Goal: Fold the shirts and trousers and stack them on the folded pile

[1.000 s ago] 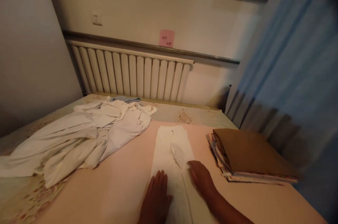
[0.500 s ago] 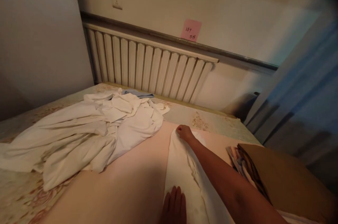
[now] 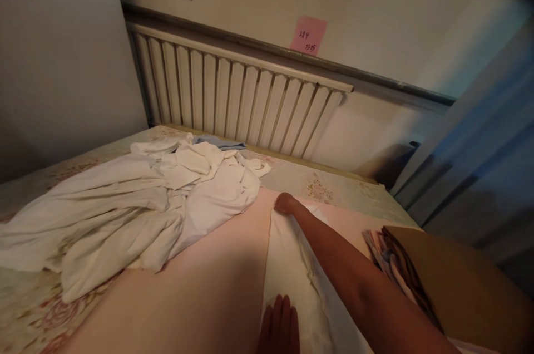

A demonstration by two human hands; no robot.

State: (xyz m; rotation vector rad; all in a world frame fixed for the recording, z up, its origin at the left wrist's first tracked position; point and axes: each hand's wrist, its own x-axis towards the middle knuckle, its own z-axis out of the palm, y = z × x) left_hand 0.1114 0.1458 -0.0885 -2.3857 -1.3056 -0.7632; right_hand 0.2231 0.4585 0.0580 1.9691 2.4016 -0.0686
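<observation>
A narrow, folded piece of white cloth lies lengthwise on a pale pink board or sheet. My right hand is at its far corner, fingers curled down over the cloth and closed; the fingertips are hidden. Near the bottom edge my left hand rests flat on the near part of the cloth, its fingers straight. A loose, wavy edge runs along the strip's right side, partly behind my right forearm.
A crumpled heap of white cloth lies at the left, with a blue cloth behind it. To the right sits a stack of folded dark and brown fabric. A radiator and blue curtain border the flower-patterned surface.
My right hand has curled further down over the cloth's far corner. My left hand stays flat on the cloth. The view has shifted slightly.
</observation>
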